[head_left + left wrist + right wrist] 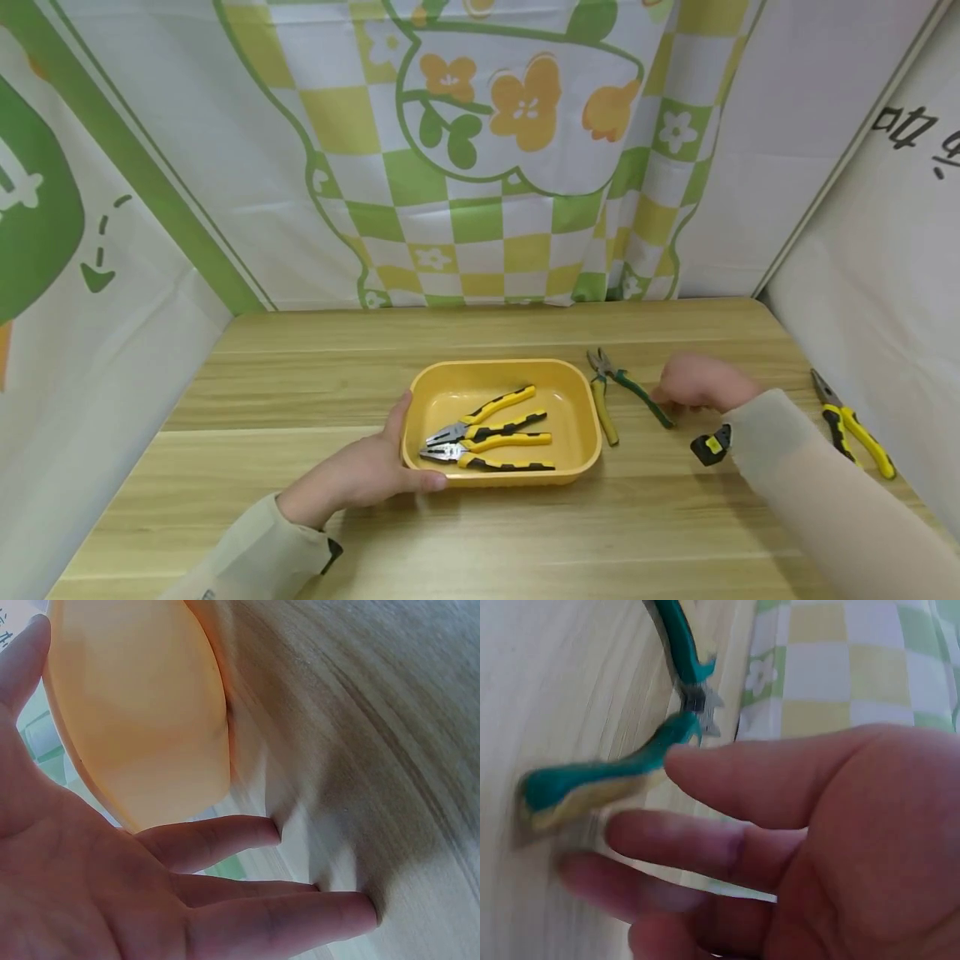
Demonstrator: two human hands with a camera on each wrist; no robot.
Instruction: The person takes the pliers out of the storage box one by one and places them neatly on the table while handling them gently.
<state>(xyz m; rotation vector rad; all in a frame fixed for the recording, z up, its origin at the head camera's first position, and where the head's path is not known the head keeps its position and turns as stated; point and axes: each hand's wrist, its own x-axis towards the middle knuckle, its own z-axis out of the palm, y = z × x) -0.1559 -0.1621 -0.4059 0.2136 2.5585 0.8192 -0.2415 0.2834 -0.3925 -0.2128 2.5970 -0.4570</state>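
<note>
My left hand (369,472) rests against the left end of a yellow plastic tray (577,425), its thumb along the near rim. In the left wrist view the other fingers are straight beside the tray wall (150,712), tips at the tabletop. Two combination pliers with yellow-and-black handles, one (498,403) behind the other (510,440), lie inside. Right of the tray, green-handled pliers (637,390) lie spread on the table. My right hand (701,382) is at their right handle; the right wrist view shows thumb and fingers apart around the handle (615,771), not closed on it.
Long-nose pliers (855,429) with yellow-and-black handles lie near the table's right edge, beyond the right forearm. A patterned curtain (480,225) hangs behind the wooden table (300,375), and white fabric walls stand at both sides.
</note>
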